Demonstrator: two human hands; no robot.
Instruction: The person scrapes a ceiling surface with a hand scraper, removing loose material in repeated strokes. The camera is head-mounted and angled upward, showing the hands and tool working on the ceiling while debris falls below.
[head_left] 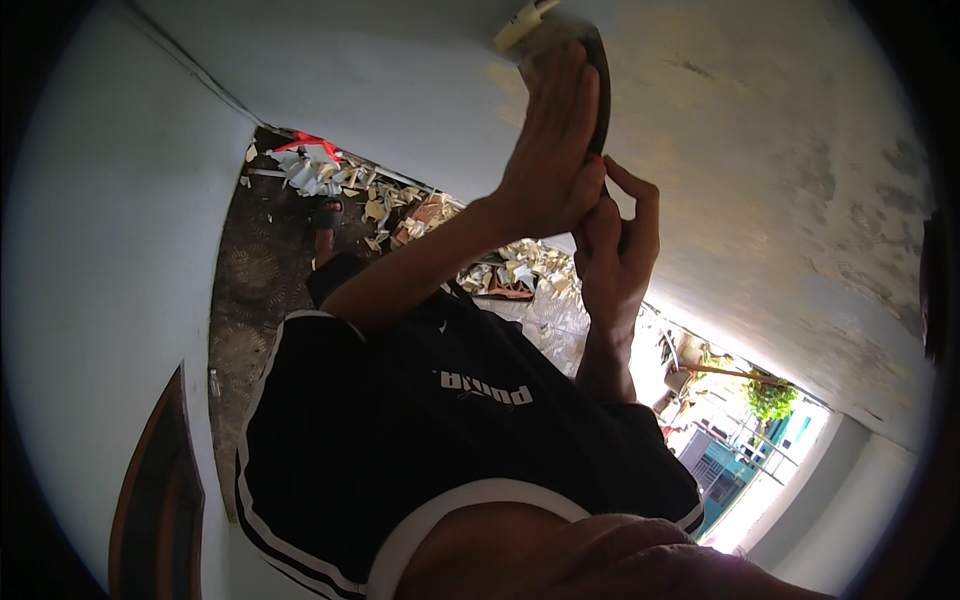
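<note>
My left hand (pixel 550 150) lies along a dark, curved flat tool (pixel 602 110) raised against the pale, stained surface (pixel 750 150), its fingers stretched straight and flat, side by side. My right hand (pixel 618 250) is closed at the tool's lower end, thumb and fingers bent round it just below the left one; the part it grips is mostly hidden. At the upper end, a small cream fitting (pixel 520 25) with a pale lead sits close to my left fingertips.
Heaped pale broken flakes (pixel 390 210) and a red strip (pixel 315 145) lie on the dark floor (pixel 245 270) near my sandalled foot (pixel 330 215). A wood-framed opening (pixel 150 480) is set in the left wall. A bright opening with plants (pixel 770 395) and railings is at lower right.
</note>
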